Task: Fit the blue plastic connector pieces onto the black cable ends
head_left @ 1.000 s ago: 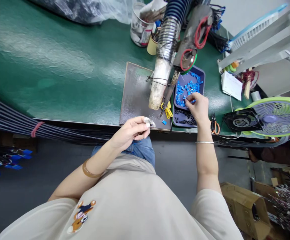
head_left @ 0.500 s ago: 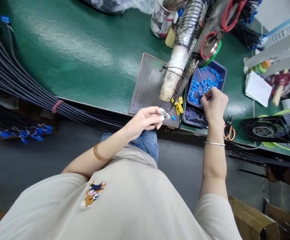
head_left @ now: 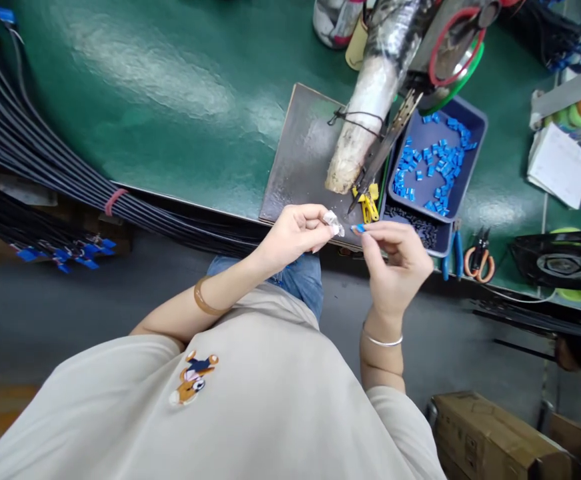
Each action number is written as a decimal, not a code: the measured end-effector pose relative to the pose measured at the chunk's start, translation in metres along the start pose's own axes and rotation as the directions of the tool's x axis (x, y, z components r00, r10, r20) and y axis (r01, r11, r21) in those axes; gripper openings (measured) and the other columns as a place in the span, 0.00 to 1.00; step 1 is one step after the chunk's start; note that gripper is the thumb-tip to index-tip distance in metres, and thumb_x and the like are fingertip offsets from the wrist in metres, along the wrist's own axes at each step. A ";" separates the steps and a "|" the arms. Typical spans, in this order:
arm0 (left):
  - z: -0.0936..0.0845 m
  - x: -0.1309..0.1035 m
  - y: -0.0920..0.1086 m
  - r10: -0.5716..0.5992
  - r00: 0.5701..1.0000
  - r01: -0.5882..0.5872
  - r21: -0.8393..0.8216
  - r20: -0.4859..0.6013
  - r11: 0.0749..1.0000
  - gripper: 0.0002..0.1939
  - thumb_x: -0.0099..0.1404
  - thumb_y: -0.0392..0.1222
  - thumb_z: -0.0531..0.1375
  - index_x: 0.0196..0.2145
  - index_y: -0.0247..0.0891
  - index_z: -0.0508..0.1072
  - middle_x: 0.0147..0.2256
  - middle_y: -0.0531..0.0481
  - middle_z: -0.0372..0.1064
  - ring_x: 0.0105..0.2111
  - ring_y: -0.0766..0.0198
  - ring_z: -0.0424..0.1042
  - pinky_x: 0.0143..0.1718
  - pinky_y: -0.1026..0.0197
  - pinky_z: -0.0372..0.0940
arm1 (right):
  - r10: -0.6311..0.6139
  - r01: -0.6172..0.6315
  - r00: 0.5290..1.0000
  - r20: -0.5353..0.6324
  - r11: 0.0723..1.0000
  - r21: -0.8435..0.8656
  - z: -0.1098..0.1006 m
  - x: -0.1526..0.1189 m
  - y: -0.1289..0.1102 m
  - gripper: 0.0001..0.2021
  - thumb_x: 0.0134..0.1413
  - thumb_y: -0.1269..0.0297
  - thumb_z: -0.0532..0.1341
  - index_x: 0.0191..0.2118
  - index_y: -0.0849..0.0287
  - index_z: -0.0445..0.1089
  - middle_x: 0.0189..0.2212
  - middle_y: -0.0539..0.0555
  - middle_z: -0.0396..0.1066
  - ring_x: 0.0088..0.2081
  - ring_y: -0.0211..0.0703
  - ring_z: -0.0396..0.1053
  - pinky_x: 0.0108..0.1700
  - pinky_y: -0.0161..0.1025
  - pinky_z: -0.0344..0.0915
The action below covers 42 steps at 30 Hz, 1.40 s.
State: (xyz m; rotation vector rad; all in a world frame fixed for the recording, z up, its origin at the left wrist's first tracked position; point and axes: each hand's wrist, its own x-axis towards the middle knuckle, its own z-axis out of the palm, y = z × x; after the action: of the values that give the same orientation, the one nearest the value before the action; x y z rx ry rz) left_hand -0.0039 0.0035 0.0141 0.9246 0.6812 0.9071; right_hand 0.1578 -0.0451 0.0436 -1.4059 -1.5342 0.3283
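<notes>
My left hand [head_left: 303, 230] pinches a small clear-and-white piece [head_left: 334, 223] at the front edge of the dark board [head_left: 295, 153]. Just right of it, my right hand [head_left: 395, 257] has a small blue connector [head_left: 357, 229] at its fingertips. The two hands are close but apart. Behind my right hand stands a purple tray [head_left: 470, 167] of loose blue connectors, overlapping a lower tray [head_left: 440, 250] of small black parts. Yellow clips [head_left: 369, 203] lie on the board beside the tip of a thin metal tool [head_left: 385, 150].
A foil-wrapped duct [head_left: 370, 100] reaches down over the board. Black cables [head_left: 45, 147] run along the left edge. Orange-handled cutters [head_left: 479, 257], blue-handled pliers [head_left: 454, 252] and a black fan [head_left: 565, 263] are at the right.
My right hand has moved from the blue connector tray, left and toward me, to beside my left hand, with a blue connector at its fingertips. The view has shifted slightly.
</notes>
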 end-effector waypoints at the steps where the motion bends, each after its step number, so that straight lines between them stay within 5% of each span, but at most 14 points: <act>1: 0.001 0.000 0.000 0.001 1.000 -0.001 0.010 0.004 1.000 0.09 0.59 0.39 0.64 0.27 0.34 0.68 0.16 0.59 0.59 0.16 0.77 0.54 0.19 0.70 0.48 | 0.033 -0.034 0.999 0.005 0.998 0.045 0.005 -0.004 0.000 0.02 0.56 0.68 0.64 0.32 0.56 0.73 0.34 0.51 0.74 0.36 0.39 0.74 0.34 0.38 0.73; 9: 0.007 -0.001 0.000 -0.015 1.000 0.016 0.103 -0.017 0.995 0.11 0.53 0.36 0.67 0.25 0.34 0.66 0.19 0.59 0.58 0.19 0.77 0.55 0.20 0.71 0.51 | 0.178 -0.189 0.981 0.072 0.957 0.218 0.015 -0.012 0.007 0.03 0.54 0.69 0.66 0.35 0.53 0.76 0.37 0.50 0.74 0.39 0.38 0.75 0.39 0.38 0.76; 32: 0.006 -0.005 -0.013 0.164 0.986 -0.164 0.459 0.042 0.873 0.06 0.58 0.34 0.60 0.26 0.35 0.65 0.22 0.57 0.54 0.22 0.74 0.51 0.23 0.68 0.50 | 0.242 -0.279 0.949 0.202 0.942 0.185 0.008 -0.011 0.013 0.01 0.53 0.67 0.65 0.33 0.54 0.75 0.39 0.50 0.74 0.39 0.37 0.75 0.40 0.37 0.77; 38: 0.008 -0.010 -0.014 0.206 0.978 -0.174 0.440 -0.026 0.881 0.04 0.60 0.35 0.60 0.34 0.36 0.67 0.21 0.59 0.55 0.20 0.75 0.52 0.22 0.69 0.51 | 0.229 -0.255 0.963 0.141 0.945 0.206 0.013 -0.015 0.011 0.02 0.53 0.69 0.65 0.31 0.54 0.73 0.40 0.50 0.73 0.39 0.39 0.76 0.41 0.39 0.77; 42: 0.008 -0.011 -0.009 0.124 0.991 -0.104 0.299 -0.049 0.949 0.04 0.62 0.37 0.60 0.32 0.36 0.66 0.21 0.59 0.54 0.20 0.75 0.53 0.22 0.70 0.51 | 0.108 -0.109 0.994 0.020 0.993 0.046 0.022 -0.022 0.004 0.04 0.54 0.70 0.64 0.32 0.52 0.73 0.42 0.52 0.73 0.44 0.44 0.76 0.47 0.47 0.78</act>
State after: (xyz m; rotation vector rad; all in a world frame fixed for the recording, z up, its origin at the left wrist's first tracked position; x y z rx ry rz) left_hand 0.0005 -0.0115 0.0105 1.2140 0.8438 0.9573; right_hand 0.1392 -0.0545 0.0202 -1.4554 -1.4581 0.4410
